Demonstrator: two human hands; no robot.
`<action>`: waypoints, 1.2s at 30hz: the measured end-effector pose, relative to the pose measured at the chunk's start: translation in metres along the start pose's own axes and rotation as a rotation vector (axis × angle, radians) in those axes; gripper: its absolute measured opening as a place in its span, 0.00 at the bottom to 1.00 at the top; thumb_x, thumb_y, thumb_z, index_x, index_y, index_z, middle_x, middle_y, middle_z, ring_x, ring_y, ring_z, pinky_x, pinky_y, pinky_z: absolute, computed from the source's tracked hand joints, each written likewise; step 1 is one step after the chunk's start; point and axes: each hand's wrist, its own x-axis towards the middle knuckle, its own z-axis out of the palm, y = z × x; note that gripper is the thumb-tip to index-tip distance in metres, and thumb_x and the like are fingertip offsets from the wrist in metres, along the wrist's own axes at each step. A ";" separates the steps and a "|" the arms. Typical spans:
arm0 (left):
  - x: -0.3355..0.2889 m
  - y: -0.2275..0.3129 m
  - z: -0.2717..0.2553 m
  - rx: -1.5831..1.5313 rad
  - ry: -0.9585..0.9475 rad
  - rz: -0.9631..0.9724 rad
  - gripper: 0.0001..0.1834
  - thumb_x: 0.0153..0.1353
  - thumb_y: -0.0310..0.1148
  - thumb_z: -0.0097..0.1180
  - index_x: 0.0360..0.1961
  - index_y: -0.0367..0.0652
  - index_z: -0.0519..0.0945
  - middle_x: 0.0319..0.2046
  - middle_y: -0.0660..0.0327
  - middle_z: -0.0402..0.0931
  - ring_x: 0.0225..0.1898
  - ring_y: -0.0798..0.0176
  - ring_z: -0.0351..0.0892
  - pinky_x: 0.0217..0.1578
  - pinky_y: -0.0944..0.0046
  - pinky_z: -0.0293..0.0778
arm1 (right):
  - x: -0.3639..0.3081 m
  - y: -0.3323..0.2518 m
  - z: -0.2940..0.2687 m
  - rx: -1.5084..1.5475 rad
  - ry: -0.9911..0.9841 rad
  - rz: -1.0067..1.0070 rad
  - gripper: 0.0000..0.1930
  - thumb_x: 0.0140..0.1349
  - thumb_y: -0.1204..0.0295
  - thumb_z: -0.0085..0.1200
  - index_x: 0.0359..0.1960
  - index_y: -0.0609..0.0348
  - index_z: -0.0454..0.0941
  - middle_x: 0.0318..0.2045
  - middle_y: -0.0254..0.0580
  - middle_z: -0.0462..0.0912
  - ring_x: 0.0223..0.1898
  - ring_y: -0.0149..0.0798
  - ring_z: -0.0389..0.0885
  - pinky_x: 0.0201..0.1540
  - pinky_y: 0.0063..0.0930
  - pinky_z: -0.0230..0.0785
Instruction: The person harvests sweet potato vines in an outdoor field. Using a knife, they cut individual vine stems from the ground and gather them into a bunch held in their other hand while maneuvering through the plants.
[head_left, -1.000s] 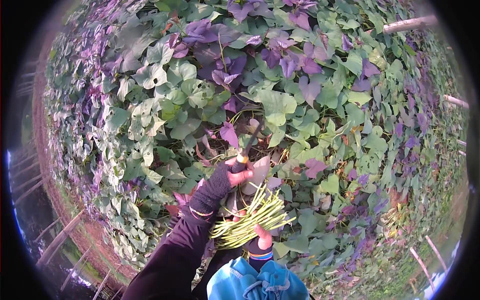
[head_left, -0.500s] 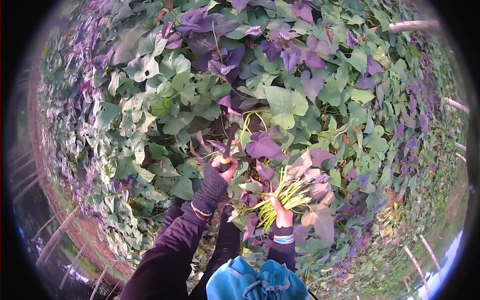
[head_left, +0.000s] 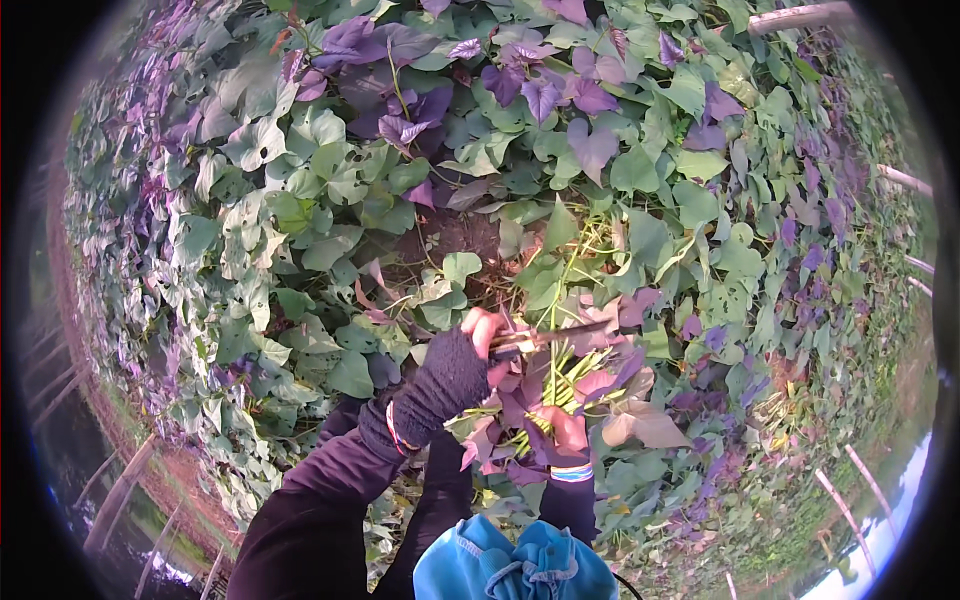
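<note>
My left hand (head_left: 482, 338), in a dark knitted cuff, is closed around the handle of a knife. The dark knife blade (head_left: 575, 332) points right, lying across a long green vine stem (head_left: 557, 300) just above the bunch. My right hand (head_left: 566, 430) grips a bunch of cut leafy stems (head_left: 575, 380), pale green at their ends, with purple and green leaves hanging around them. The blade passes in front of the vine; I cannot tell whether it touches. Part of the left fingers is hidden behind the cuff.
Dense heart-shaped green and purple leaves (head_left: 330, 230) cover the ground all round. Bare brown soil (head_left: 465, 238) shows ahead of my hands. Wooden poles (head_left: 805, 17) stand at the edges. Blue cloth (head_left: 510, 565) and my dark-trousered legs (head_left: 440, 500) are at the bottom.
My left hand has moved right towards the bunch, and the knife has turned from pointing away to pointing right. A long vine now rises from the bunch in my right hand.
</note>
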 end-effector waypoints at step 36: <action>-0.017 0.036 -0.077 0.031 -0.437 0.207 0.21 0.36 0.32 0.55 0.37 0.45 0.70 0.28 0.58 0.68 0.27 0.54 0.72 0.28 0.60 0.67 | -0.016 -0.102 0.030 0.971 0.113 0.037 0.23 0.47 0.76 0.52 0.46 0.65 0.62 0.43 0.45 0.69 0.48 0.39 0.66 0.50 0.32 0.58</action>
